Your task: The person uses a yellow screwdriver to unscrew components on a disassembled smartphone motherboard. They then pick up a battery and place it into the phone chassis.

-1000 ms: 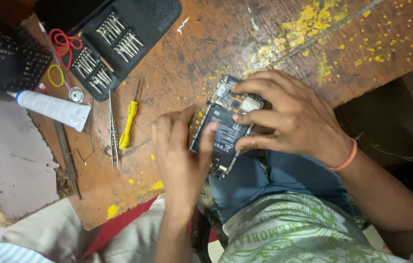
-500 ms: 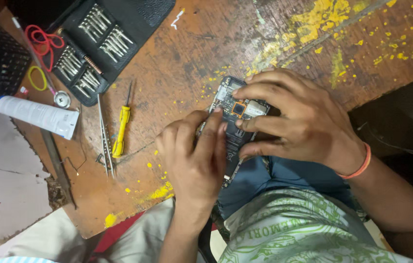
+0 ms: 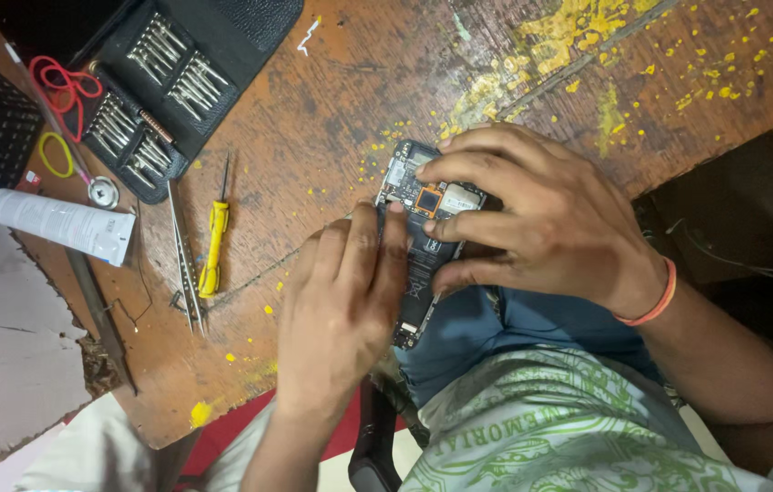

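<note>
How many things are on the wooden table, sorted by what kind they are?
Opened phones: 1, with the left hand and the right hand on it
Yellow screwdrivers: 1
Tweezers: 1
White tubes: 1
Black bit cases: 1
Rubber bands: 2, red and yellow
Total: 7

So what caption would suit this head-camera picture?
Left hand and right hand grip an opened phone at a paint-flecked wooden table.
</note>
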